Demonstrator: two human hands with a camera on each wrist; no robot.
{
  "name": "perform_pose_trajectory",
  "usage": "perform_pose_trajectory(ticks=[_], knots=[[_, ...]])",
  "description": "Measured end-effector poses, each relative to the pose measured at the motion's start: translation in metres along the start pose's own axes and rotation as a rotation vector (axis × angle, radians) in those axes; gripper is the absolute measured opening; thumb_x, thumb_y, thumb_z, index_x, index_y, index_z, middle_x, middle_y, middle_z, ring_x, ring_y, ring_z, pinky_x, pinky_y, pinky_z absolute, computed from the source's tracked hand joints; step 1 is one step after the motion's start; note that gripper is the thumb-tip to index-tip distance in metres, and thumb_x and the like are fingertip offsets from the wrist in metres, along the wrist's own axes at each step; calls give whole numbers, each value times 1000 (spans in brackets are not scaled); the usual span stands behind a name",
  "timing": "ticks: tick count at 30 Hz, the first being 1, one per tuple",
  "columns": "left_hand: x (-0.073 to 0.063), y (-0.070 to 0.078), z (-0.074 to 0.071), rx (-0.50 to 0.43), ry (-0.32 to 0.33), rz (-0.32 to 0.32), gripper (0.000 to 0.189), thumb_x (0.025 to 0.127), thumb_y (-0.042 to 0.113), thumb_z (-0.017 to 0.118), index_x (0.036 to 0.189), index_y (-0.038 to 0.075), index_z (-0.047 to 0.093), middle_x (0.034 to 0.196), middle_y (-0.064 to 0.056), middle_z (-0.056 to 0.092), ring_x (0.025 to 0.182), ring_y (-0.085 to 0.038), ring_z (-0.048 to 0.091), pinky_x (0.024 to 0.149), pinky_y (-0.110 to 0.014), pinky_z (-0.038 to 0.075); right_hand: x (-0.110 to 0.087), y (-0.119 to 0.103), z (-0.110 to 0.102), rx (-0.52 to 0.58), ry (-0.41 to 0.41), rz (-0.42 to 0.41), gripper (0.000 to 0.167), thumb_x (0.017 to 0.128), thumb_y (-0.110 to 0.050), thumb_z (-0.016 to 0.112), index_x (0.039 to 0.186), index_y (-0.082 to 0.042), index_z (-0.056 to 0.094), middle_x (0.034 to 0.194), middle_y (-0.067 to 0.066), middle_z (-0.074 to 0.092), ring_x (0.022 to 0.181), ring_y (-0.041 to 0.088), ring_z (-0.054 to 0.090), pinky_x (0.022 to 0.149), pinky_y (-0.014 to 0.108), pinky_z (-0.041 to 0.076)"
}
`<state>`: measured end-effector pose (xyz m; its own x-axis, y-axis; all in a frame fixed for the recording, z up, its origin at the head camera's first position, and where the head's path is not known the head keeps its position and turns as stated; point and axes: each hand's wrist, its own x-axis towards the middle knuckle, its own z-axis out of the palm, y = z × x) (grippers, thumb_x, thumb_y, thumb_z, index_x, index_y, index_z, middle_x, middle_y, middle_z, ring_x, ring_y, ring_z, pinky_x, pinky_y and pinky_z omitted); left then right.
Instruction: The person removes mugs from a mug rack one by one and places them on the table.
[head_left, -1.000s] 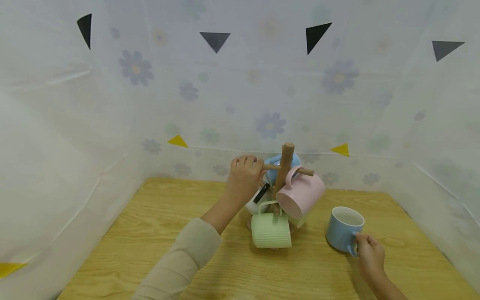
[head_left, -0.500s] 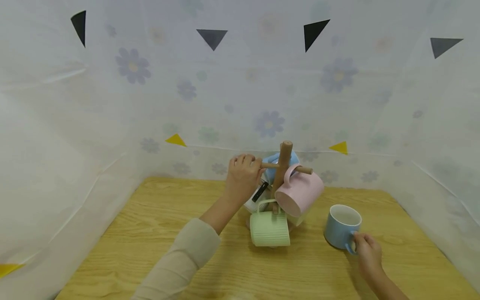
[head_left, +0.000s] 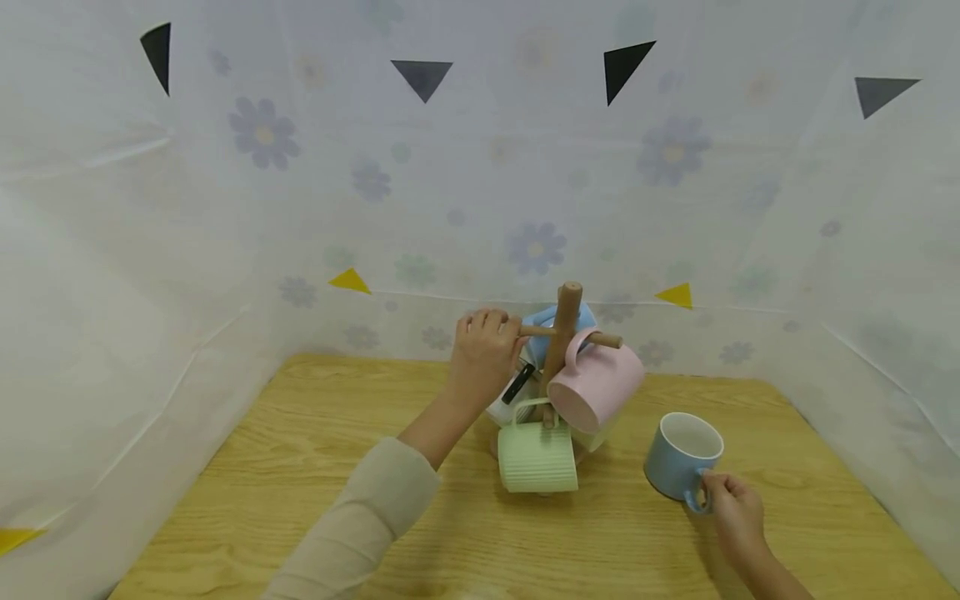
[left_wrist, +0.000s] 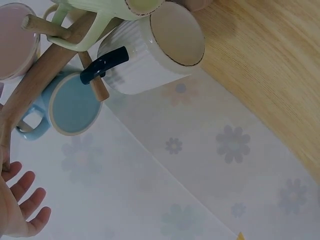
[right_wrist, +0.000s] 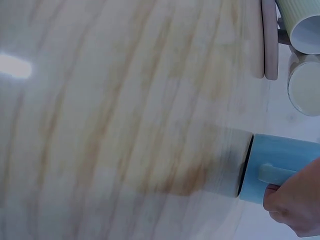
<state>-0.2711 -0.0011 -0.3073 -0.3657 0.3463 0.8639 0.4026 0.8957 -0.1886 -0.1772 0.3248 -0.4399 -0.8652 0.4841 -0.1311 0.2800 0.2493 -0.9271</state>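
Observation:
A wooden mug tree [head_left: 570, 308] carries several mugs on its pegs. My left hand [head_left: 483, 354] grips the end of its upper left peg [head_left: 538, 331]; in the left wrist view, the fingers [left_wrist: 31, 200] are bent beside the peg. My right hand [head_left: 738, 512] pinches the handle of a blue mug [head_left: 678, 458] with a pale inside, to the right of the tree. That mug leans slightly, mouth up, and whether its base touches the table cannot be told. In the right wrist view, the blue mug [right_wrist: 280, 155] appears sideways, its handle at my fingers.
On the tree hang a pink mug [head_left: 600, 383], a ribbed green mug [head_left: 538, 458], a light blue mug [left_wrist: 75, 103] and a white mug with a black handle [left_wrist: 150, 55]. The wooden table [head_left: 315, 483] ends at flower-patterned sheeting [head_left: 450, 183].
The blue mug has tilted a little in my right hand, and more of its handle loop shows. My left hand stays on the peg. The head view has shifted slightly.

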Motion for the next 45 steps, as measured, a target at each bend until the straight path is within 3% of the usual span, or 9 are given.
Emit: perform_pose_trajectory(ticks=[17,28,32,36,38,41,45], knots=[[-1,0,-1,-13,-9,-6,22,85,32,66,95,13,67,92,-3,65,88,-21,61,78,-36,51,-5,3,1,104,30,21,38,92,-20,50,55,-21,58,58,-17,52,65,0,44,63,18,36],[-1,1,-2,-30,4,-6,21,84,31,68,93,13,66,91,-4,64,87,-21,61,77,-35,51,-9,1,1,-35,46,-14,39,93,-26,50,58,-14,60,58,-15,51,63,1,44,60,19,38],[-2,0,-2,-37,6,-14,21,84,31,68,93,13,66,91,-4,64,87,-21,61,77,-35,51,-7,-5,-4,-271,6,-76,42,94,-29,47,64,-3,62,61,-8,54,63,7,44,59,23,38],[-3,0,-1,-49,-1,-30,21,83,31,68,94,13,67,91,-4,64,88,-21,61,78,-36,51,-6,-16,-14,-525,-81,-211,44,93,-29,45,80,8,63,68,5,61,66,15,49,56,26,39],[-3,0,-1,-61,-5,-31,21,83,30,68,95,13,67,91,-4,64,88,-21,61,78,-36,51,-9,-22,-18,-604,-76,-284,41,92,-28,47,82,9,62,68,8,62,64,17,51,53,27,39],[-4,0,-2,-66,-7,-21,21,84,30,67,95,13,67,92,-4,64,88,-22,61,78,-37,51,-18,-32,-18,-653,-26,-388,35,91,-25,50,79,6,60,64,8,59,57,15,49,48,26,39],[-5,-1,-1,-55,18,-10,21,83,30,69,95,13,67,89,-4,65,85,-21,62,76,-36,52,-31,-50,-5,-557,11,-481,27,91,-22,53,81,2,61,65,5,57,54,6,44,47,23,38]])
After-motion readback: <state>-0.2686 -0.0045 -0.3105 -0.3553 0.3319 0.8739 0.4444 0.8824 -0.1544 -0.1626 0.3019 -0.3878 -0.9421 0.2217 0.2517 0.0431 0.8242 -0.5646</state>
